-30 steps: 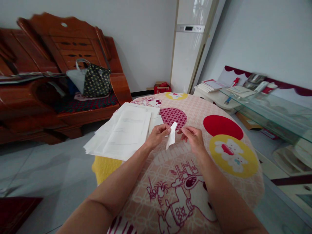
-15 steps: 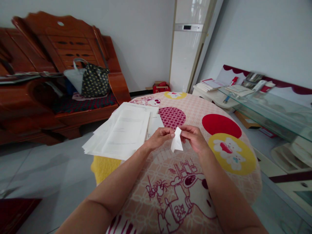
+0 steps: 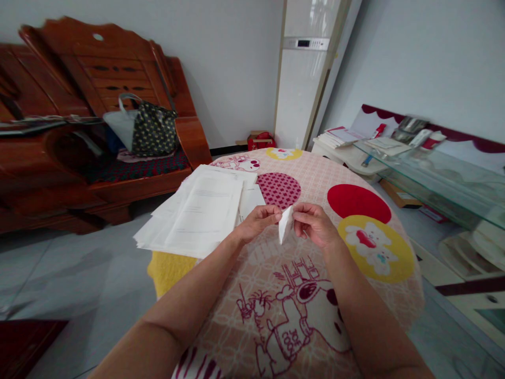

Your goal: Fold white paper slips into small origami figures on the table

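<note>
Above a round table (image 3: 355, 173) with a pink cartoon-print cloth, I hold a small folded white paper (image 3: 284, 225) between both hands. My left hand (image 3: 257, 222) pinches its top left edge with thumb and fingers. On the paper's right side, my right hand (image 3: 313, 223) is closed, its fingers curled against it. The paper hangs narrow and upright, a little above the cloth. A loose pile of white sheets (image 3: 201, 213) lies on the table just left of my left hand.
A carved wooden sofa (image 3: 90, 131) with a patterned bag (image 3: 152, 131) stands at the left. A tall white air-conditioner cabinet (image 3: 303, 73) is behind the table. A glass shelf (image 3: 437, 176) with books and cans runs along the right wall. Grey tiled floor surrounds the table.
My right hand has come in from beside the paper and closed on it. The paper has turned and narrowed between both hands. My left hand has kept its pinch.
</note>
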A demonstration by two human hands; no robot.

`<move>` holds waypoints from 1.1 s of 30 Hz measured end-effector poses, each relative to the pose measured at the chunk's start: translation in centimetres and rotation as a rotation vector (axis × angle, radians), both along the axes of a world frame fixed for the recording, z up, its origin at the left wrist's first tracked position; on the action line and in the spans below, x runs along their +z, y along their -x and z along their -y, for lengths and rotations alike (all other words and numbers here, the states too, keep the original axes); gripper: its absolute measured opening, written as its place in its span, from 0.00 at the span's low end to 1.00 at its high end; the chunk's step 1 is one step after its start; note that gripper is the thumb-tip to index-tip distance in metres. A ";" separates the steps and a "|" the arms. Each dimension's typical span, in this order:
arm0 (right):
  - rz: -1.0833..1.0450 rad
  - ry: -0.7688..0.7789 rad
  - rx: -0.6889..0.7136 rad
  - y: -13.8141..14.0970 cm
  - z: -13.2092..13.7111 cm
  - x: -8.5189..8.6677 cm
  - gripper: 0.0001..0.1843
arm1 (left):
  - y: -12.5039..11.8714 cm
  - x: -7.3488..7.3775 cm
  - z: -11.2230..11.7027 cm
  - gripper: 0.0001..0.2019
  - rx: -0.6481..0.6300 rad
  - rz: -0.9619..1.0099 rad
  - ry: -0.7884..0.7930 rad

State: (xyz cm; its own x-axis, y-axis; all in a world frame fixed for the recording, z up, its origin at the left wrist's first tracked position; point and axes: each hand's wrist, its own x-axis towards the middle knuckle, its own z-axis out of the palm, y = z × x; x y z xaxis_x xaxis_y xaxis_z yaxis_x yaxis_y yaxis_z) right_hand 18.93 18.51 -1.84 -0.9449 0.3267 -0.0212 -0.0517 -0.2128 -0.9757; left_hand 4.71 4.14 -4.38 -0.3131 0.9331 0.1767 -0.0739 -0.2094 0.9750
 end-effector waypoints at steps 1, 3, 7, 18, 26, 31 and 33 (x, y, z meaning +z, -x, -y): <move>0.010 0.017 0.021 0.0 0.0 0.0 0.16 | 0.0 0.0 0.0 0.20 -0.005 0.009 0.003; 0.027 0.046 0.060 -0.1 0.1 0.0 0.18 | 0.0 0.1 0.0 0.20 -0.013 0.031 0.012; 0.026 0.100 0.080 0.1 0.1 -0.1 0.18 | 0.0 0.2 -0.1 0.21 -0.017 0.101 0.012; 0.011 0.018 -0.066 0.6 0.7 -0.7 0.16 | -0.9 0.4 -0.4 0.20 0.093 0.083 -0.110; -0.008 0.045 -0.095 0.8 0.8 -0.9 0.17 | -1.2 0.3 -0.4 0.15 0.212 -0.037 -0.137; 0.002 0.015 -0.111 0.8 1.1 -1.0 0.18 | -1.3 0.6 -0.3 0.15 0.266 -0.180 -0.069; -0.007 -0.004 -0.124 0.9 1.2 -1.0 0.18 | -1.5 0.7 -0.2 0.15 0.268 -0.180 -0.050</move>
